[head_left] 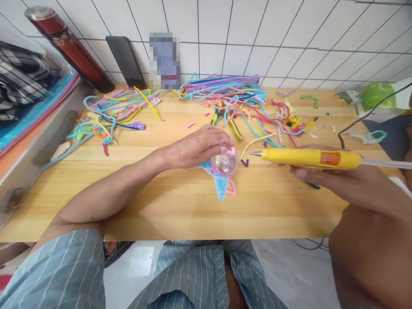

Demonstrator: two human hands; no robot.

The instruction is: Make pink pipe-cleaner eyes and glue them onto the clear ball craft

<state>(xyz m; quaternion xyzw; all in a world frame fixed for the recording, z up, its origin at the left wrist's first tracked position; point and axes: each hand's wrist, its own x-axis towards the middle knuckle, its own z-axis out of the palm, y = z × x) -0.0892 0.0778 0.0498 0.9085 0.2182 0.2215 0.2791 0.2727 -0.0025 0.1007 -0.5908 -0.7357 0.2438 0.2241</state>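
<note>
My left hand (209, 143) is closed over the top of a clear plastic ball (225, 166) with small glittery bits inside. Blue pipe-cleaner parts stick out from the ball, among them a pointed blue piece (220, 187) toward me and a pink loop (232, 187) beside it. In my right hand (341, 180) is a yellow hot glue gun (292, 158), its metal nozzle aimed left at the ball but apart from it. A clear glue stick (383, 163) comes out of the gun's back end. Between nozzle and ball lies a small purple V-shaped piece (245, 163).
A bundle of coloured pipe cleaners (225, 88) lies by the tiled wall, with yellow-handled pliers (236, 128) before it. More pipe cleaners (109, 107) are at left, near a red thermos (69, 49) and a dark phone (126, 62). A black cable (363, 111) crosses at right.
</note>
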